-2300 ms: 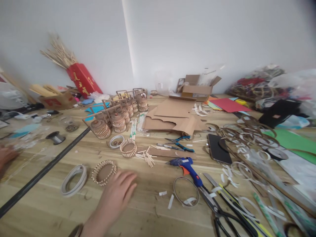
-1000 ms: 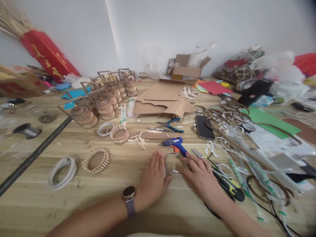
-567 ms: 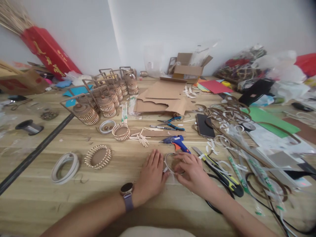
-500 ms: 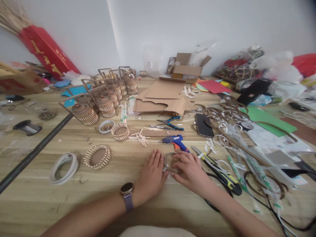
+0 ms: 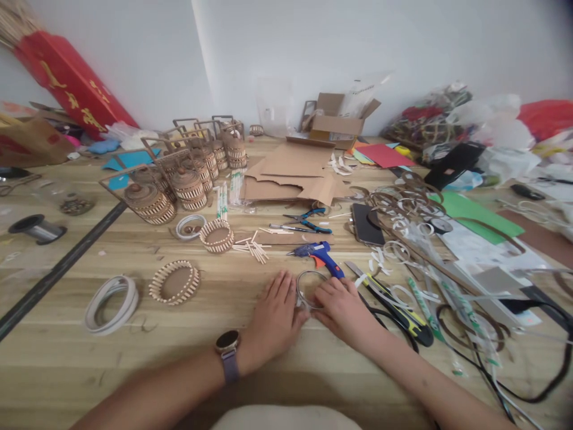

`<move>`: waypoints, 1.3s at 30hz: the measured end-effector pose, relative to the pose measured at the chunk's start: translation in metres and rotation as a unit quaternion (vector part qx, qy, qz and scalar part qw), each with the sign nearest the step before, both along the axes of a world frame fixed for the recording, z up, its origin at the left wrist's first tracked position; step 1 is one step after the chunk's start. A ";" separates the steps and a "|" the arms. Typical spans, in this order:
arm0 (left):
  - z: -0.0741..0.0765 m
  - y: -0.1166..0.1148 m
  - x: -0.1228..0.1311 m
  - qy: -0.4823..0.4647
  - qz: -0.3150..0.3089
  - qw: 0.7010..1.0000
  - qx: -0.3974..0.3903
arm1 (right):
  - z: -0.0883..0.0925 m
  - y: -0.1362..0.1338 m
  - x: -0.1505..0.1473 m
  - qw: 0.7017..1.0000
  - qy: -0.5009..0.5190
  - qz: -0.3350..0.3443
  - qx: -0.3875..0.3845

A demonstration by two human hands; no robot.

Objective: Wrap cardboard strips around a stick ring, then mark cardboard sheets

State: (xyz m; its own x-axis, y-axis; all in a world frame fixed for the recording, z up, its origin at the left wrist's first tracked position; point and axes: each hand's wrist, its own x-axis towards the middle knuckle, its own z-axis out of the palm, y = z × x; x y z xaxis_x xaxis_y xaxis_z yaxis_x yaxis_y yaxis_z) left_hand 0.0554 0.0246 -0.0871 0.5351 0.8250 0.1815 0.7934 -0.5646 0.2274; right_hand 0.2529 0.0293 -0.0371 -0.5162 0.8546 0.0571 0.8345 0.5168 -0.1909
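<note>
My left hand [image 5: 274,316], with a watch on its wrist, lies flat on the wooden table [image 5: 233,370], its thumb against a thin cardboard ring [image 5: 308,280]. My right hand [image 5: 342,307] rests on the ring's right side with its fingers curled over the rim. The ring lies flat just in front of a blue glue gun [image 5: 319,255]. Left of my hands a flat stick-rimmed ring [image 5: 174,282] and a white tape coil [image 5: 111,301] lie on the boards.
Small stick baskets [image 5: 179,185] stand at the back left near cardboard sheets [image 5: 295,176]. Pliers [image 5: 308,222], a phone [image 5: 366,222], scissors [image 5: 394,304] and a heap of cardboard rings and strips [image 5: 416,221] crowd the right side. A wire spool [image 5: 36,228] lies at far left.
Both hands came together at the cardboard ring from the left part of the table. In the last half second my right hand's fingers settled onto the ring's rim; the view shifted slightly.
</note>
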 end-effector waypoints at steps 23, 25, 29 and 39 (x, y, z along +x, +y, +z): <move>0.015 -0.005 0.035 -0.029 -0.172 0.982 -0.074 | 0.001 0.071 0.096 0.983 -0.056 -0.115 0.135; 0.017 -0.006 0.040 -0.035 -0.202 0.976 -0.068 | 0.000 0.066 0.100 0.985 -0.057 -0.104 0.125; 0.014 -0.007 0.041 -0.017 -0.201 0.979 -0.033 | 0.004 0.042 0.104 0.993 -0.057 -0.044 0.099; 0.002 -0.010 0.018 0.023 -0.148 0.989 -0.001 | 0.028 0.021 0.094 0.987 -0.001 -0.041 0.158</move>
